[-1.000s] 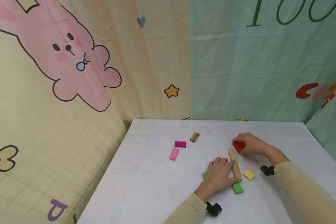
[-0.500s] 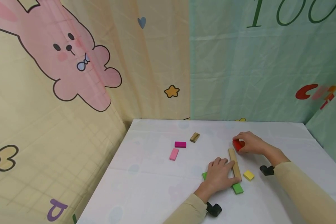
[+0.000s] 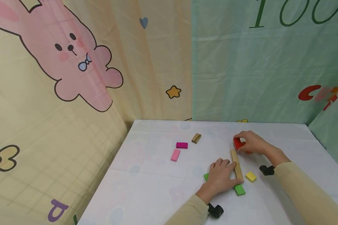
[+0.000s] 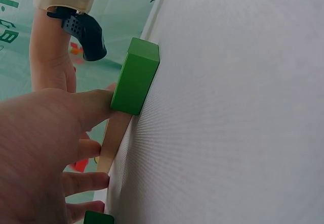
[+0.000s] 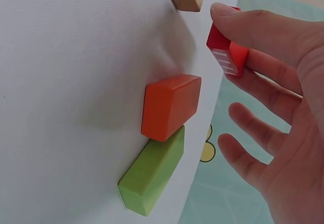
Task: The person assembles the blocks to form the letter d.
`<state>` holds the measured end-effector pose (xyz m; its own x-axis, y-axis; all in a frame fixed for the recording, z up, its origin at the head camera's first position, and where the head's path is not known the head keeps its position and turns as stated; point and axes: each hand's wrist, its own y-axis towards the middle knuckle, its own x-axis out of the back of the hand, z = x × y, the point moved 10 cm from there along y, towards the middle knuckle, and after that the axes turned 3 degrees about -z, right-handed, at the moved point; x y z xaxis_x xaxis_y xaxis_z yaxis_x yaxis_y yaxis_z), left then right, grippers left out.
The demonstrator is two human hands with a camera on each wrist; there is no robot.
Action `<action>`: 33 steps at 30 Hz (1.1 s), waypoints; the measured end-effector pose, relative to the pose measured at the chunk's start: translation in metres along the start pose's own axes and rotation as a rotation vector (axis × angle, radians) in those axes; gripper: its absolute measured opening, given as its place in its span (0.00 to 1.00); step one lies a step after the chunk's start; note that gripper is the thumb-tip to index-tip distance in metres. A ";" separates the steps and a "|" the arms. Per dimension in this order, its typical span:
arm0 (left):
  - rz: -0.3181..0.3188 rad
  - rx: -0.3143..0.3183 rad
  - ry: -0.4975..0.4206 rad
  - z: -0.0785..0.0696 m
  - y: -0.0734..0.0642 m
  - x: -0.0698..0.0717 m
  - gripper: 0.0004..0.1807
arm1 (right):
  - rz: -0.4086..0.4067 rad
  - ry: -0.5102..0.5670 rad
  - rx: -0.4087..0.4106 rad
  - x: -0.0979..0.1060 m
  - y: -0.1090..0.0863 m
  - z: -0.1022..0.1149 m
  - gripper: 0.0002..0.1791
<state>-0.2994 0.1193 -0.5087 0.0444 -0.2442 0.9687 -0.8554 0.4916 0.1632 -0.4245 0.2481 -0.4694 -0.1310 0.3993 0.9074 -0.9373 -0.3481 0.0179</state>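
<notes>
In the head view my right hand (image 3: 252, 142) holds a red block (image 3: 238, 143) just beyond the far end of a wooden strip (image 3: 237, 167). The right wrist view shows this red block (image 5: 227, 47) pinched between thumb and fingers, raised off the cloth. My left hand (image 3: 220, 175) rests at the strip's left side, its spread fingertips touching the wood. The thumb reaches to the strip's near end, beside a green block (image 3: 239, 189). Another green block (image 3: 206, 177) is mostly hidden by the left hand.
Right of the strip lies a yellow block (image 3: 250, 177). An orange block (image 5: 169, 107) and a light green one (image 5: 154, 171) lie below the right hand in its wrist view. Farther left are magenta (image 3: 181, 145), pink (image 3: 175, 155) and brown (image 3: 196, 138) blocks on the white table (image 3: 146, 193).
My right hand has lifted slightly away from the strip with the red block, and an orange-red edge now shows beneath it. My left hand stays in place.
</notes>
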 end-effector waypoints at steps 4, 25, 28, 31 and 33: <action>0.001 0.002 0.002 0.000 0.000 0.000 0.38 | -0.008 -0.003 -0.003 0.001 0.002 0.001 0.35; 0.015 -0.004 -0.006 -0.001 0.000 -0.002 0.39 | -0.009 -0.018 -0.004 -0.008 0.012 0.008 0.36; 0.015 -0.007 -0.006 -0.001 0.000 -0.002 0.39 | -0.008 -0.020 -0.010 -0.009 0.014 0.007 0.36; 0.013 -0.010 -0.007 0.000 0.000 -0.002 0.39 | 0.001 -0.021 -0.009 -0.011 0.016 0.007 0.36; 0.012 -0.010 -0.008 0.000 0.000 -0.002 0.39 | 0.008 -0.025 -0.008 -0.013 0.017 0.006 0.36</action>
<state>-0.2991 0.1198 -0.5102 0.0298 -0.2445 0.9692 -0.8506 0.5031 0.1531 -0.4372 0.2317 -0.4780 -0.1302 0.3755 0.9176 -0.9388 -0.3445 0.0078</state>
